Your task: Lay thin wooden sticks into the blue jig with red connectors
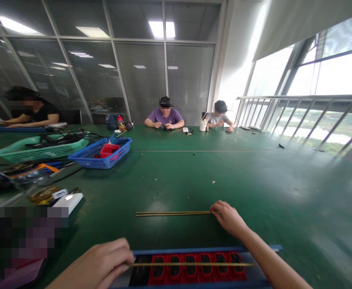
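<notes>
My left hand is closed at the lower left, its fingers pinched on the left end of a thin yellowish stick. That stick extends rightward over a blue-edged tray with a row of red holders with dark insides. Farther forward, two similar thin sticks lie close together on the green table. At their right end is my right hand, with its fingertips pressed together on them. My right forearm passes over the right part of the tray.
On the green table, a blue basket holds a red box. A green basket holds dark cables. A white device lies at left. Three people sit along the far side; one has a white bottle nearby.
</notes>
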The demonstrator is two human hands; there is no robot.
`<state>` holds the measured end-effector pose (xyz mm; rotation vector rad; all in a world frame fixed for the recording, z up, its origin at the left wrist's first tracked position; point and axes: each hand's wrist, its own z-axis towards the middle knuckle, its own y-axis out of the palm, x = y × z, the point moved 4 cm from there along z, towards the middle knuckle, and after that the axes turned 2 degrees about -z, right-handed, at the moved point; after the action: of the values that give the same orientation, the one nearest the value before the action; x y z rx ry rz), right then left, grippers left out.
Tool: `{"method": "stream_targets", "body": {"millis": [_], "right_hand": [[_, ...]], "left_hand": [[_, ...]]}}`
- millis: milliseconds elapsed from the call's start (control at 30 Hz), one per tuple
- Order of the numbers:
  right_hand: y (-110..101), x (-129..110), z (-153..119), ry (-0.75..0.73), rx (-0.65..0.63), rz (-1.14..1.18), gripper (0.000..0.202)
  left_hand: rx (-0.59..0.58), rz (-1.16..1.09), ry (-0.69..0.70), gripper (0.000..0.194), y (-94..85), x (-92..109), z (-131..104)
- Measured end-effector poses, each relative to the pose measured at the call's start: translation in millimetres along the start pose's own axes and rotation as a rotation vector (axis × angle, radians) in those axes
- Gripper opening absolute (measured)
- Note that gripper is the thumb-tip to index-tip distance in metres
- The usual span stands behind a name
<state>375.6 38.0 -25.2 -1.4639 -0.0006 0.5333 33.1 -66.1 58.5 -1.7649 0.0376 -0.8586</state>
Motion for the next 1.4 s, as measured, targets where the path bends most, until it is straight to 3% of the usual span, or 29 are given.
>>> {"method": "stream_targets", "body": {"millis": [200, 267, 367, 500, 633, 733, 967, 1233, 1400], "right_hand": [[7.5, 18.1, 6.6, 0.044, 0.06, 0.227, 0.029], [10.9, 28.1, 9.1, 0.145, 0.079, 0.393, 0.031], [11.5, 32.4, 9.2, 0.244, 0.091, 0.534, 0.033], [4.7, 11.9, 4.6, 0.068, 0.019, 0.372, 0.033], [1.4, -2.1, -0.6, -0.037, -0.055, 0.149, 0.038], [-0.3, -5.9, -1.7, -0.084, -0.062, 0.037, 0.024], [-1.8, -15.1, -2.3, -0.16, -0.06, -0.147, 0.027], [-2.5, -16.8, -3.8, -0.174, -0.082, -0.114, 0.025], [-3.9, -14.7, -6.4, -0.157, -0.052, -0.101, 0.017]], "left_hand": [[0.22, 0.153, -0.009, 0.023, -40.2, -17.2, 13.4], [0.208, 0.17, -0.011, 0.024, -40.6, -25.8, 25.0], [0.145, 0.17, -0.035, 0.022, -26.4, -40.3, 44.7], [0.142, 0.172, -0.079, 0.017, -4.1, -59.3, 68.9], [0.131, 0.225, -0.108, 0.014, 6.4, -69.5, 88.0], [0.122, 0.327, -0.125, 0.015, 8.4, -72.4, 96.0], [0.153, 0.574, -0.041, 0.027, 8.7, -68.6, 99.6], [0.067, 0.619, -0.028, 0.027, 7.5, -67.0, 115.6], [0.086, 0.511, -0.003, 0.019, 6.5, -50.2, 110.6]]}}
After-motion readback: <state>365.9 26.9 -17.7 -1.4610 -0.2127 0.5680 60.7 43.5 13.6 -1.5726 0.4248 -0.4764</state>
